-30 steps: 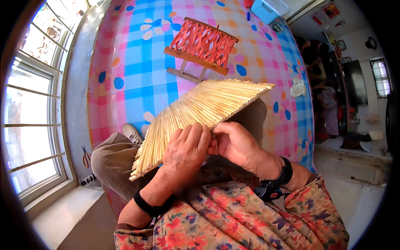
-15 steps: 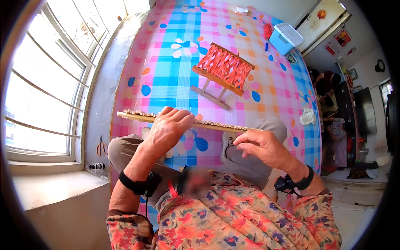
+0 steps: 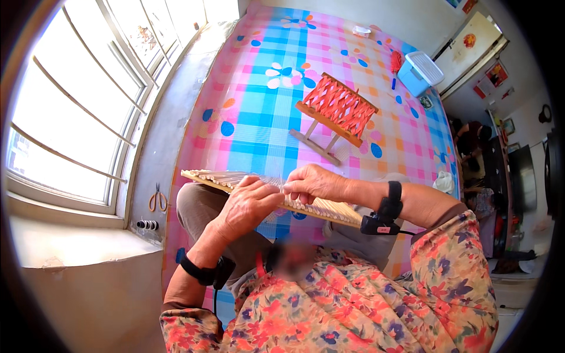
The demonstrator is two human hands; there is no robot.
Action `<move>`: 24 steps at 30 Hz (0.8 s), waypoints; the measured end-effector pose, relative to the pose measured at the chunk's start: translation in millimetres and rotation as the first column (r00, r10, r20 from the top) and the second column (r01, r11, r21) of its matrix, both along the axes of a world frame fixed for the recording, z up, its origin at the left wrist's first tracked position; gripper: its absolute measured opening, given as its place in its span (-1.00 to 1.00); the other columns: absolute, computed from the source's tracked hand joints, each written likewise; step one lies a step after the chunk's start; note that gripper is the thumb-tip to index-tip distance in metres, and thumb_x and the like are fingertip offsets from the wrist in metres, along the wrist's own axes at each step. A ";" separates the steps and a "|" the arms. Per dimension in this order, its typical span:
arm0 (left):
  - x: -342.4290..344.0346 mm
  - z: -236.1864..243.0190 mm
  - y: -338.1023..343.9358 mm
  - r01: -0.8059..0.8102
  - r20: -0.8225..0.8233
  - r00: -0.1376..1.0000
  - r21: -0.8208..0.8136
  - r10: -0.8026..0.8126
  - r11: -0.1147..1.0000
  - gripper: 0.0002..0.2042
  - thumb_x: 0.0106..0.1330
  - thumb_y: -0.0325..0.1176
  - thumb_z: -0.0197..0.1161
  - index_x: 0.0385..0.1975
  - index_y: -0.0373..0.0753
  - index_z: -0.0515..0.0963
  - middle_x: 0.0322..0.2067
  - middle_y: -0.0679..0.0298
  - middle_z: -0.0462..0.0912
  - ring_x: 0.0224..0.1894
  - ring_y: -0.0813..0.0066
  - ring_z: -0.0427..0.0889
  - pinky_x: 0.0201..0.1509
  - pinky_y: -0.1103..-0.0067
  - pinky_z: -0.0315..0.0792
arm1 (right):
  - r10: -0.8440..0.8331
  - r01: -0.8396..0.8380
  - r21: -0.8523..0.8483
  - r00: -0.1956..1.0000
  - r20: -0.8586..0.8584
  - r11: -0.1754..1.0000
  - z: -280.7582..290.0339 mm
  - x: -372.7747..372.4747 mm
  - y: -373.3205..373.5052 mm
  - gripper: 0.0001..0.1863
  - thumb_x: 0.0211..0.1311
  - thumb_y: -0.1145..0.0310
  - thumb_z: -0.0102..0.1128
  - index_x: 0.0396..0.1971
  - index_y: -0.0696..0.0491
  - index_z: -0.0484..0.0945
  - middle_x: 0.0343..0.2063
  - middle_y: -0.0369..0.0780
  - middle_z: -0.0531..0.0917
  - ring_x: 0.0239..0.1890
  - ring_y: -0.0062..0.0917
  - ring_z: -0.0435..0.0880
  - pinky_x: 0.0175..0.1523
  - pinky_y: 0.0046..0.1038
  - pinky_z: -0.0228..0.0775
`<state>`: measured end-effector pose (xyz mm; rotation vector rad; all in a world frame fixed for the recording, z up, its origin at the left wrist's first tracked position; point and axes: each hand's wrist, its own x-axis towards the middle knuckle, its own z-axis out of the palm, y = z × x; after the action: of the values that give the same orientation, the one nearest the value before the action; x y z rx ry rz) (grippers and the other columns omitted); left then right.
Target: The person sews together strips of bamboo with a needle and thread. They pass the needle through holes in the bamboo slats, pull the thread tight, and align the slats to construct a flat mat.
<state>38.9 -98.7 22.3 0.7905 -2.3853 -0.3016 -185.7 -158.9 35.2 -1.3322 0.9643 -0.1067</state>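
Observation:
In front of my knees lies a long, narrow panel [image 3: 332, 210] of thin pale sticks or cords set side by side along a light wooden strip. My left hand [image 3: 253, 203] is closed round its middle, thumb side toward the other hand. Beside it, my right hand [image 3: 315, 183] is bent inward at the panel's upper edge, fingertips pinched together. Whatever lies between those fingertips is too small to make out. Beyond the panel stands a wooden frame [image 3: 338, 109] on a footed base, criss-crossed with red strips.
Scissors [image 3: 158, 199] and a small dark spool [image 3: 148, 225] lie on the ledge by the barred window. A checked, flowered sheet [image 3: 259, 129] covers the surface ahead. At its far right are a blue lidded box [image 3: 419, 73] and a red bundle [image 3: 396, 60]. Other people sit at right.
My right hand has moved left from the panel's right end to its middle, beside my left hand. The panel has tilted so more of its face shows. The whole view has shifted slightly.

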 end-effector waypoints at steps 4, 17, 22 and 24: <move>9.8 0.8 5.1 -0.005 0.006 1.000 0.025 0.005 1.000 -0.78 0.04 -0.45 0.34 -0.28 -0.16 0.56 -0.25 0.35 0.64 -0.24 0.39 0.60 -0.01 0.43 0.38 | 0.060 -0.062 -0.064 0.998 -0.024 0.996 -5.2 19.5 3.2 -0.69 0.37 0.19 0.11 -0.42 0.13 0.60 -0.57 -0.29 0.62 -0.57 -0.69 0.62 -0.44 -0.62 0.51; 16.7 4.6 -12.0 0.059 -0.017 0.998 0.089 -0.058 0.994 -0.80 -0.04 -0.44 0.29 -0.36 -0.20 0.55 -0.28 0.32 0.65 -0.24 0.43 0.63 -0.15 0.48 0.41 | -0.276 0.262 0.142 0.958 0.083 0.954 -9.3 32.2 11.9 -0.75 0.33 0.27 0.13 -0.48 0.10 0.53 -0.66 -0.34 0.50 -0.65 -0.69 0.46 -0.57 -0.59 0.30; 35.0 -0.9 -9.9 0.054 -0.027 0.998 0.068 -0.052 0.996 -0.86 0.02 -0.41 0.21 -0.39 -0.16 0.48 -0.31 0.36 0.59 -0.23 0.45 0.58 -0.06 0.49 0.35 | -0.589 0.611 0.075 0.711 0.384 0.788 22.2 -1.1 -89.2 -0.79 0.40 0.24 0.09 -0.30 0.10 0.51 -0.48 -0.28 0.57 -0.46 -0.57 0.65 -0.29 -0.35 0.66; 39.1 -0.9 -13.1 0.056 -0.030 0.998 0.097 -0.054 0.994 -0.88 0.04 -0.42 0.23 -0.40 -0.16 0.49 -0.32 0.37 0.59 -0.22 0.43 0.58 -0.02 0.48 0.34 | -0.608 0.568 0.240 0.649 0.457 0.787 40.6 7.8 -81.0 -0.80 0.42 0.27 0.07 -0.25 0.11 0.49 -0.43 -0.27 0.58 -0.39 -0.55 0.68 -0.14 -0.23 0.65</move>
<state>78.0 -111.8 21.4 0.7605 -2.3840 -0.4520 -177.9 -239.9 75.8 -0.7929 0.8865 -0.8881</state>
